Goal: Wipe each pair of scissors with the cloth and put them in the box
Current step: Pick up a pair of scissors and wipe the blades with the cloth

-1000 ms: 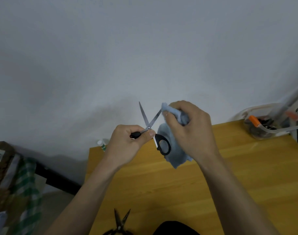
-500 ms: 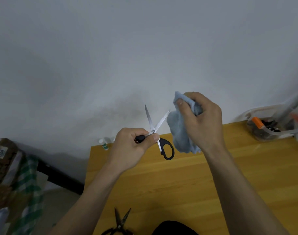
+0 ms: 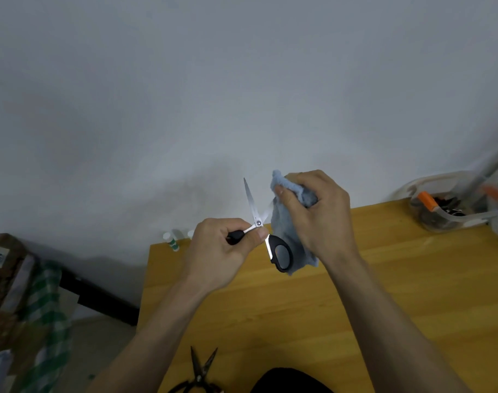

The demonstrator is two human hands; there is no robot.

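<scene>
above the desk, scissors meet cloth

above the far part of the desk (image 3: 384, 293), the left hand (image 3: 219, 251) grips one black handle of the open scissors (image 3: 260, 225), blades pointing up and far. just to the right, the right hand (image 3: 318, 211) clutches the blue cloth (image 3: 284, 231), which covers one blade and hangs behind the free handle loop. a clear box (image 3: 452, 205) sits at the far right corner, well apart. dark scissors (image 3: 199, 373) lie at the near edge; small bottles (image 3: 172, 241) stand at the far left corner.

My black-handled scissors (image 3: 259, 222) stand splayed open, tips toward twelve o'clock; the bunched pale-blue cloth (image 3: 291, 222) covers the right blade. Dark scissors (image 3: 200, 373) lie open at six – the clear box (image 3: 452, 205) sits at three.
</scene>
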